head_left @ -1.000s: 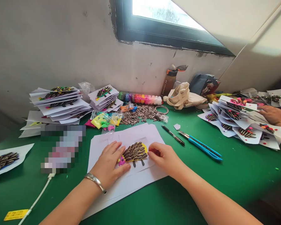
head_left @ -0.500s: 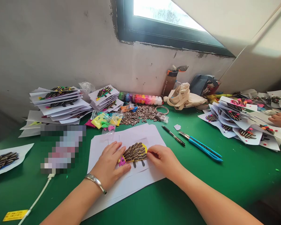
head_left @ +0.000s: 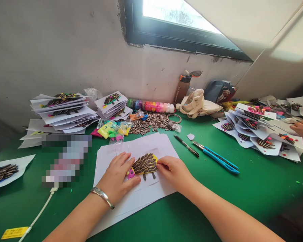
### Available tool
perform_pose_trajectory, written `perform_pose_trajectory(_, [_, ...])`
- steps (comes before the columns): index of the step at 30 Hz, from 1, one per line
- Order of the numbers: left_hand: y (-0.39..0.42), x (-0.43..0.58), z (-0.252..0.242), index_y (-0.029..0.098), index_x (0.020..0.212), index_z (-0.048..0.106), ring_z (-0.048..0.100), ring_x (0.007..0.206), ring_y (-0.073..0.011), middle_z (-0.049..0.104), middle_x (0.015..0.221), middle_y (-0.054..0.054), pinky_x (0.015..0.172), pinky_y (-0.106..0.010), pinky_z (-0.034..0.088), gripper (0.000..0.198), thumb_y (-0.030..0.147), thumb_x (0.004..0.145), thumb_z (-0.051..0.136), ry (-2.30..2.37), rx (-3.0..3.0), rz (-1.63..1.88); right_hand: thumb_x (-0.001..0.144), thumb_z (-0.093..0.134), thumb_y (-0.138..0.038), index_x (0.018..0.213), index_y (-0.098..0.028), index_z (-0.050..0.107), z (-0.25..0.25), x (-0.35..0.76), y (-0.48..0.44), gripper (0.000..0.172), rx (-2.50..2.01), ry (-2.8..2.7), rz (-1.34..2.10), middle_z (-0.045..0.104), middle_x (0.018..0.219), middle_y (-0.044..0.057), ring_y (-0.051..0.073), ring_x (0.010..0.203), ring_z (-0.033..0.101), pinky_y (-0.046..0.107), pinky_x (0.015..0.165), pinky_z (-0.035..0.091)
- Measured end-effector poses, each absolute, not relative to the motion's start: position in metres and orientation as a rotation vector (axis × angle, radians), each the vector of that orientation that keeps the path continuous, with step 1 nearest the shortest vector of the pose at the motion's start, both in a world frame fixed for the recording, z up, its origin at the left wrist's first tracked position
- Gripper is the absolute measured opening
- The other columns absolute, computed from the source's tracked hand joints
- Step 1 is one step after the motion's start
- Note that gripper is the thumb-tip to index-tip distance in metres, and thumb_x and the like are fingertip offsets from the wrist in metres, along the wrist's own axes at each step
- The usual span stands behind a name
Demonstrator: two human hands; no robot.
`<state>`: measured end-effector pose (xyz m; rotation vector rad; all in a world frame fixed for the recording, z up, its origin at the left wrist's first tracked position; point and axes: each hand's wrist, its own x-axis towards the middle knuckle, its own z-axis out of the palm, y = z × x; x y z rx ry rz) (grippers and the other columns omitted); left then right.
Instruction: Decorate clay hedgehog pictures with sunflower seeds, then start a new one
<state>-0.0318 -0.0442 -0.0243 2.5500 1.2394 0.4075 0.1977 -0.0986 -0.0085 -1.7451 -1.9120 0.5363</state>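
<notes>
Right hand (head_left: 175, 172) pinched together (contents, if any, hidden); seed figure (head_left: 145, 164) just left of it, long axis sideways, toward flat, spread left hand (head_left: 119, 171).

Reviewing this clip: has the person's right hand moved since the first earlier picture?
Yes, slightly: judged against the pen, the right hand has shifted left and a little lower in the view.

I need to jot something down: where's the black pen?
In the head view, the black pen lies right of centre on the table, between the white paper and the blue cutter, beyond the right hand.
</notes>
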Motion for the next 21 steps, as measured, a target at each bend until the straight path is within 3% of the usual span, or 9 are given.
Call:
perform_pose_trajectory(11, [-0.044, -0.032, -0.024, 0.018, 0.123, 0.054, 0.035, 0.127, -0.0333, 0.046, 0.135, -0.012, 0.103, -0.050, 0.034, 0.056, 0.049, 0.077, 0.056, 1.238, 2.537, 0.415, 0.084, 0.044, -0.020, 0.075, -0.021, 0.064, -0.006, 0.204, -0.097, 0.022, -1.683, -1.889, 0.553, 0.063, 0.069, -0.002, 0.012, 0.066, 0.055, 0.021, 0.061, 0.038])
perform_pose_trajectory(15, [-0.044, -0.033, -0.024, 0.018, 0.124, 0.054, 0.034, 0.128, -0.0338, 0.045, 0.136, -0.013, 0.102, -0.051, 0.034, 0.057, 0.049, 0.076, 0.057, 1.253, 2.535, 0.397, 0.085, 0.041, -0.020, 0.082, -0.022, 0.066, 0.000, 0.230, -0.071, 0.025, -1.863, -1.999, 0.310, 0.065, 0.075, -0.003, 0.010, 0.070, 0.057, 0.017, 0.062, 0.040])
perform_pose_trajectory(21, [-0.045, -0.033, -0.023, 0.018, 0.122, 0.055, 0.035, 0.127, -0.0344, 0.047, 0.134, -0.013, 0.102, -0.051, 0.035, 0.055, 0.047, 0.075, 0.059, 1.256, 2.530, 0.416, 0.084, 0.039, -0.013, 0.091, -0.018, 0.069, 0.008, 0.269, 0.001, 0.031, -2.070, -2.014, -0.019, 0.065, 0.091, 0.009, 0.019, 0.088, 0.056, 0.026, 0.072, 0.038])
